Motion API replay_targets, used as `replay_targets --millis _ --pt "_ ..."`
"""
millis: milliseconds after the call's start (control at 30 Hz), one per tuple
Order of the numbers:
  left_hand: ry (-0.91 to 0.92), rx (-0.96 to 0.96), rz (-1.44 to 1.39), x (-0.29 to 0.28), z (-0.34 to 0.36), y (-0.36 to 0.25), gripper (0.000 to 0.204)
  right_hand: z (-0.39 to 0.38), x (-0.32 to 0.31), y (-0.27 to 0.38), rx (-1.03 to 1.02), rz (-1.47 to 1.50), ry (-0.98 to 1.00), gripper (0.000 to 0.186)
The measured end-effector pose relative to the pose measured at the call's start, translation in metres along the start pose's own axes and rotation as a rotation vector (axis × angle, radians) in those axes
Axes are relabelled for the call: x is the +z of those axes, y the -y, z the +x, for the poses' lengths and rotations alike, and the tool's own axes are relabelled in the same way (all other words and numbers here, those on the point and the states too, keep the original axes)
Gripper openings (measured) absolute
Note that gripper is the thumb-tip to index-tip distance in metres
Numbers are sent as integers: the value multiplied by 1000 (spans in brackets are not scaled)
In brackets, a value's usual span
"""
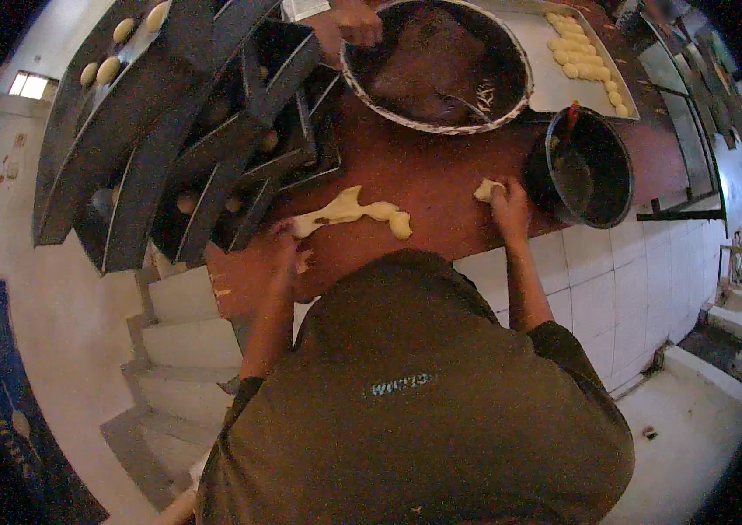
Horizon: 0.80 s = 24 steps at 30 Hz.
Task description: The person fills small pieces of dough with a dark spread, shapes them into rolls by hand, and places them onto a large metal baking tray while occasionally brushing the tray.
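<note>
A stretched strip of pale yellow dough (340,213) lies on the reddish-brown tabletop, its right end in rounded lumps. My left hand (283,241) is closed on the strip's left end, though its fingers are somewhat blurred. Farther right, my right hand (511,208) pinches a small piece of dough (486,190), apart from the strip. Just beyond that hand stands a black bucket (620,179) with a red-handled tool in it. A large round basin (524,74) at the far side holds a dark brown mass and a thin utensil.
Another person's hand (353,22) is beside the basin's left rim. At the far right a pale metal tray (539,66) carries rows of dough pieces. Dark metal trays (187,131) are stacked at the left, with several dough balls in them. White tiles (598,280) face the counter's front.
</note>
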State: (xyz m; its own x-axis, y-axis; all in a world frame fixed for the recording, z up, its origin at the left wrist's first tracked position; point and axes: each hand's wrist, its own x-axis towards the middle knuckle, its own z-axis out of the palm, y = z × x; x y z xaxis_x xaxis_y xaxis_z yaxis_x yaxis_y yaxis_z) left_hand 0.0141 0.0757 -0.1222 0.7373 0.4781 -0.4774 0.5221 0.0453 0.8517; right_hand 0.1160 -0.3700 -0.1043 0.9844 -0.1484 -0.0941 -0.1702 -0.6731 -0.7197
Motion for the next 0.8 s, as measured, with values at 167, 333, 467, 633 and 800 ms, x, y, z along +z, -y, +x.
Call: replay_targets --millis 167,333,467,633,800 --pt "-198 84 -90 -29 -29 19 40 -20 7 57 -614 -670 -343 59" --pt "-190 420 693 -2 -86 -94 42 -33 143 142 -716 -212 668 52" --pt "-390 694 713 -12 -156 -150 41 -38 181 133 -1083 -327 375 48" --pt "-275 784 338 -39 -179 -125 40 -33 72 205 -813 177 471 38" --pt "-222 611 742 -50 -51 103 61 93 -43 195 -651 -588 -78 24"
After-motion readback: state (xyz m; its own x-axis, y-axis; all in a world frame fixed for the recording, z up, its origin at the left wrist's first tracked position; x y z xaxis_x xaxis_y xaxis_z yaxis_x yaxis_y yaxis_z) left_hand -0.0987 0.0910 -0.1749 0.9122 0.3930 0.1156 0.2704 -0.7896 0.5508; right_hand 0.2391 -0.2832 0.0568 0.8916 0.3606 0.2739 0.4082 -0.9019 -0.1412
